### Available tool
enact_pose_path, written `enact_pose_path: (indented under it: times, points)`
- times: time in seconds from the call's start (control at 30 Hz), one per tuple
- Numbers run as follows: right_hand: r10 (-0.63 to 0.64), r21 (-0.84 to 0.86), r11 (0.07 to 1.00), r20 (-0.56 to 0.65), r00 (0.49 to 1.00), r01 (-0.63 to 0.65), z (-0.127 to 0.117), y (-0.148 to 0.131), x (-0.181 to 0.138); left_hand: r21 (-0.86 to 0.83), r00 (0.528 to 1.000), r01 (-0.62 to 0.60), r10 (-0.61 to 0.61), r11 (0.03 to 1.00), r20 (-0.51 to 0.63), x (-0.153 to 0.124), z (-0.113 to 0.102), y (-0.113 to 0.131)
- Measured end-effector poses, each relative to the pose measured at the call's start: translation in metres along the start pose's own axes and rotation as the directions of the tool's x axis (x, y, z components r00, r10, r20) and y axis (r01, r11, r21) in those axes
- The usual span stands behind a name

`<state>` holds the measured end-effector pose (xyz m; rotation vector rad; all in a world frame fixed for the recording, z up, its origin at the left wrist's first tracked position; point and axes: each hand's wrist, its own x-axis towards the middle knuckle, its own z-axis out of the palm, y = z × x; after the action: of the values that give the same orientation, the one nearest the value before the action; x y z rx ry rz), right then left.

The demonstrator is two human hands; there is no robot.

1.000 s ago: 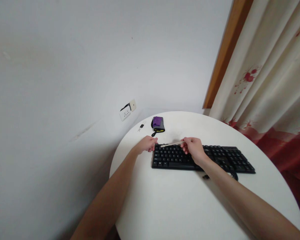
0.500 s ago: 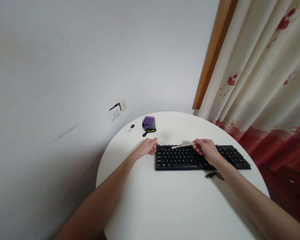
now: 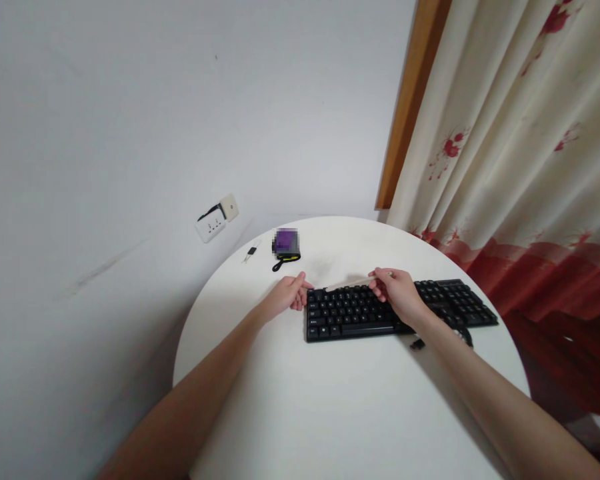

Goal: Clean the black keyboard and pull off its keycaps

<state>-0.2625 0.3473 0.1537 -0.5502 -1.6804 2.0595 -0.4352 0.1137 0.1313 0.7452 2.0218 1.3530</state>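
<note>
A black keyboard (image 3: 353, 312) lies flat on the white round table (image 3: 300, 407). At its upper left corner, my left hand (image 3: 289, 292) is closed, thumb and fingers holding the edge. My right hand (image 3: 396, 290) is over the keyboard's middle, pinching a thin, pale stick (image 3: 353, 283). The stick points left, its far tip at the top row of keys near the left end. What the tip is made of is too small to tell. My right hand and forearm hide some keys. Part of a coiled black cable with a plug (image 3: 417, 344) shows by the front edge.
A purple and black object (image 3: 286, 244), pixelated, with a black loop lies towards the back left of the table. Beside it is a small black item with thin pale ends (image 3: 251, 251). A wall socket (image 3: 211, 225) is on the left, and a curtain (image 3: 510, 167) hangs at the right.
My right hand has moved the stick leftward along the top of the keyboard, towards the left corner. My left hand stays at that corner. The camera view has shifted slightly.
</note>
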Motion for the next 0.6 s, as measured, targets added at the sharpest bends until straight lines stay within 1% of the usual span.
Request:
enact_pose_path:
  times: [0.07,0.17,0.3,0.6]
  points:
    - [0.012,-0.004,1.000,0.017,1.000,-0.012,0.005,0.002,0.000,0.006,1.000,0.001,-0.001,1.000,0.003,0.000,0.000,0.000]
    - [0.033,-0.032,0.999,0.008,0.999,-0.033,0.002,0.004,0.003,0.007,1.000,-0.005,0.005,1.000,0.002,0.000,-0.001,0.000]
    - [0.034,-0.064,0.997,-0.049,0.998,-0.037,-0.012,0.003,0.006,0.019,1.000,-0.003,0.003,1.000,0.006,-0.001,-0.002,0.001]
    - [-0.015,-0.181,0.983,-0.159,0.987,-0.014,-0.043,-0.008,0.004,0.044,1.000,-0.010,0.010,0.999,0.003,-0.001,-0.003,0.000]
